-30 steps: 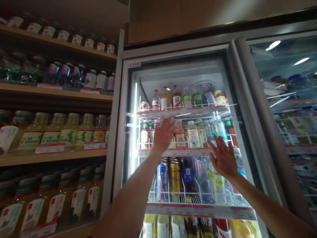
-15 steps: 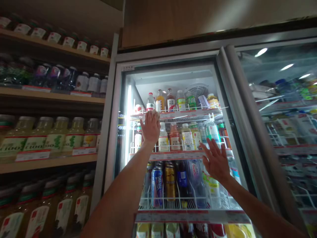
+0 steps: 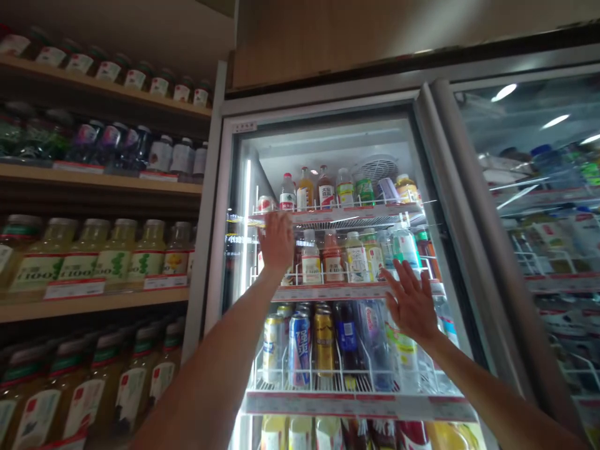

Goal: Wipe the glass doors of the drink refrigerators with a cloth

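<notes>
At four o'clock, bare right hand [image 3: 413, 303], splayed, grasping nothing; toward eight, bare left hand [image 3: 277, 240], fingers extended, unladen. Beyond, grey-framed glass fridge door [image 3: 323, 147], facing the hands, long axis roughly twelve-to-six, contact unclear. Within, white wire shelves [image 3: 328, 403] of mostly upright coloured bottles [image 3: 332, 262], metal cans [image 3: 324, 344].

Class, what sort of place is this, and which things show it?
Probably a shop: drinks in a glass-doored fridge, bottles in rows on shelves, and labels along the shelves' edges.

Glass door [image 3: 323, 145] before shelved bottles [image 3: 333, 259]
</notes>
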`<state>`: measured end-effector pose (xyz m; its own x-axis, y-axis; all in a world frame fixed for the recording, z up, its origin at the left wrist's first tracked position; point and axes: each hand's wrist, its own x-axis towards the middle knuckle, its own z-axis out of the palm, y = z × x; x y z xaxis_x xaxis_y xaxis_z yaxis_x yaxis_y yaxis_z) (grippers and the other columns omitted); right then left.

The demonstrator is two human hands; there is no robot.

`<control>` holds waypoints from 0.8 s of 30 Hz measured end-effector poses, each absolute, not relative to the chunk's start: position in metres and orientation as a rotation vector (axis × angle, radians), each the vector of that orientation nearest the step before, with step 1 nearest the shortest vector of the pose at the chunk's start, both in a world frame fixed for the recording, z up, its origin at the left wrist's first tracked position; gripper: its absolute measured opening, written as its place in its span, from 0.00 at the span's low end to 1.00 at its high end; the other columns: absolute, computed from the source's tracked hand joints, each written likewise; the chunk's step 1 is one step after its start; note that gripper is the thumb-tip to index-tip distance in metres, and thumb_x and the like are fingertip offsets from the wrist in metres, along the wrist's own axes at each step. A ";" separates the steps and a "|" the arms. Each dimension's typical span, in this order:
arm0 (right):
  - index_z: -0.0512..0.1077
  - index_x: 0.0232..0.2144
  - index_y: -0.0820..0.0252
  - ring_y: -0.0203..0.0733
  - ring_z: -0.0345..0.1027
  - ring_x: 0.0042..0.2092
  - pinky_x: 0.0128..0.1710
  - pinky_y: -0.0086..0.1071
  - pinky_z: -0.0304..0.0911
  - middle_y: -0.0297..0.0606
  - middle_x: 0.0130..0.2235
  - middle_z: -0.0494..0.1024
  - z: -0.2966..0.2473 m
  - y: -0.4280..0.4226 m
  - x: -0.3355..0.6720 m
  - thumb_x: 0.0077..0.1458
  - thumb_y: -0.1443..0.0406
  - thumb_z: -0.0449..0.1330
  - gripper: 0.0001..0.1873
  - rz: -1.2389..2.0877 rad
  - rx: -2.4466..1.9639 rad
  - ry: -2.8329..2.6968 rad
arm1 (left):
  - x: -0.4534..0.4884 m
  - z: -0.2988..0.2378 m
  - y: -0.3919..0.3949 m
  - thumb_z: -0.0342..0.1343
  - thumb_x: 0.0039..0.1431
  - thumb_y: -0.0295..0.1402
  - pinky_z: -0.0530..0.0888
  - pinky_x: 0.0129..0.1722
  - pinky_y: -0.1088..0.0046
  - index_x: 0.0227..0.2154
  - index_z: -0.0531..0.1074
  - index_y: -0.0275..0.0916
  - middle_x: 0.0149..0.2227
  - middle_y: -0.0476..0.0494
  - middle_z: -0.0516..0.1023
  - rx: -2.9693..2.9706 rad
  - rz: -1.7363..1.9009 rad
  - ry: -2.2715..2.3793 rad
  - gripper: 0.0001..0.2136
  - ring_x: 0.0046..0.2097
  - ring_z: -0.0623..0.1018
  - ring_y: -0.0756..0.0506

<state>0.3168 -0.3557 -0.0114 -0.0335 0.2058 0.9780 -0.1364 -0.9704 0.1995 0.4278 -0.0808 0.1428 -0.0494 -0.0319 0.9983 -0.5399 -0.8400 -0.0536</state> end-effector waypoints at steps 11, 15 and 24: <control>0.49 0.63 0.46 0.49 0.42 0.66 0.63 0.52 0.36 0.38 0.66 0.49 -0.012 -0.357 0.316 0.59 0.59 0.48 0.29 2.130 2.011 0.120 | 0.440 0.102 -0.054 0.38 0.63 0.34 0.57 0.59 0.48 0.57 0.62 0.34 0.62 0.32 0.59 1.795 1.924 -0.493 0.22 0.64 0.57 0.37; 0.50 0.63 0.46 0.49 0.42 0.66 0.63 0.52 0.36 0.38 0.66 0.50 -0.012 -0.358 0.317 0.59 0.60 0.48 0.29 2.130 2.016 0.128 | 0.445 0.080 -0.041 0.39 0.63 0.35 0.54 0.61 0.54 0.57 0.62 0.43 0.61 0.41 0.62 1.854 2.027 -0.819 0.20 0.64 0.58 0.43; 0.50 0.63 0.47 0.49 0.43 0.66 0.63 0.52 0.36 0.38 0.66 0.49 -0.012 -0.357 0.317 0.59 0.60 0.48 0.30 2.125 2.000 0.108 | 0.445 0.062 -0.036 0.39 0.63 0.34 0.54 0.62 0.54 0.57 0.62 0.42 0.62 0.41 0.61 1.891 1.979 -0.846 0.21 0.64 0.57 0.42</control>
